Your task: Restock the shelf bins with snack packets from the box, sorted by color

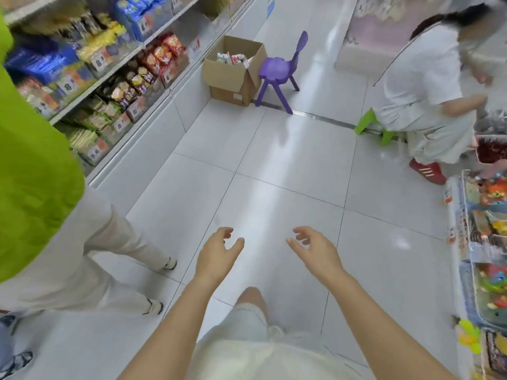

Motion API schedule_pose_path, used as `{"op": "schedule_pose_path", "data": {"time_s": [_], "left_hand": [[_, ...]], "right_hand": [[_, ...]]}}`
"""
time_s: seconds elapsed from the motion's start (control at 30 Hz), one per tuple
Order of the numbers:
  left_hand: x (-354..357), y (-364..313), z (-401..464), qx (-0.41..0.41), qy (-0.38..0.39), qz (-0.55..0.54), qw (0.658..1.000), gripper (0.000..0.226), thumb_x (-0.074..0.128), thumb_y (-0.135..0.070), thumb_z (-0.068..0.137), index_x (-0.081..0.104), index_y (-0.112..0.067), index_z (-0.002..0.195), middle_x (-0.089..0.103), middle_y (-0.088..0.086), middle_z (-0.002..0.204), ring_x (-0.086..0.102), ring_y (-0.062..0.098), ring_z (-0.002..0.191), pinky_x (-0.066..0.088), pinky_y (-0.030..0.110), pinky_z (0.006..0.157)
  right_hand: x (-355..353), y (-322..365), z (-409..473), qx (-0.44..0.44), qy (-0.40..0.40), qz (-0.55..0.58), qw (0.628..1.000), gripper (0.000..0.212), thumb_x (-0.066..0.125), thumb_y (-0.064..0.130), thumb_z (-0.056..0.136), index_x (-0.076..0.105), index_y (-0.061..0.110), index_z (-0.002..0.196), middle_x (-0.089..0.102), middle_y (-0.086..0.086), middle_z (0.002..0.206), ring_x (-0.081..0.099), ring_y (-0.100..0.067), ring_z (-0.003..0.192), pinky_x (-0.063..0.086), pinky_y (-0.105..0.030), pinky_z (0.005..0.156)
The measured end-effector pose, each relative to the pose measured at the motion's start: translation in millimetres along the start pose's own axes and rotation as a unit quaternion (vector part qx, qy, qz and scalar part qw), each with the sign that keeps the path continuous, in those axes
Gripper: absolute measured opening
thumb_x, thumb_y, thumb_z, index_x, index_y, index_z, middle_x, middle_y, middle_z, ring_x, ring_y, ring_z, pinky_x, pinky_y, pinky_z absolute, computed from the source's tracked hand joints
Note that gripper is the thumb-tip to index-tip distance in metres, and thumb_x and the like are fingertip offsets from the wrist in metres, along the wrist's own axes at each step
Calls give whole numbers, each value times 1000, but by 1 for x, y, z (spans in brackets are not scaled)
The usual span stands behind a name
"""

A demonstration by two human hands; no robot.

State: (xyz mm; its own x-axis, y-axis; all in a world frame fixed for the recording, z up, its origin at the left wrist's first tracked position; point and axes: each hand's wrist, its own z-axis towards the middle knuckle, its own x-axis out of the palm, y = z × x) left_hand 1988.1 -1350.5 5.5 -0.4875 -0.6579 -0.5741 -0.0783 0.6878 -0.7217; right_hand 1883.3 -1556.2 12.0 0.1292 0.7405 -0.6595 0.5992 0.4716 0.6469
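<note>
Both grips, your left hand and right hand, hang apart, empty; pinch the cardboard box's light, crinkly snack packets by their edges

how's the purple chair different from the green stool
The purple chair is empty; a person in white sits on the green stool. The purple chair has a tall backrest; no backrest shows on the green stool. The purple chair stands right beside the box by the left shelves, while the green stool is across the aisle on the right. The purple chair is in full view; the green stool is mostly hidden. Both look like small plastic seats on the tile floor.
</note>
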Motion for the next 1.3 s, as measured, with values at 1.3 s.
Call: {"op": "schedule_pose_path", "data": {"time_s": [1.3], "left_hand": [[-158,-476,1135,-89,-88,10,992,41,52,-43,94,53,-20,128,59,-2,126,56,18,112,43,29,85]], "right_hand": [[-312,437,1222,-161,77,-160,971,29,53,38,94,60,17,114,65,1,108,61,-20,102,47,-32,83]]}}
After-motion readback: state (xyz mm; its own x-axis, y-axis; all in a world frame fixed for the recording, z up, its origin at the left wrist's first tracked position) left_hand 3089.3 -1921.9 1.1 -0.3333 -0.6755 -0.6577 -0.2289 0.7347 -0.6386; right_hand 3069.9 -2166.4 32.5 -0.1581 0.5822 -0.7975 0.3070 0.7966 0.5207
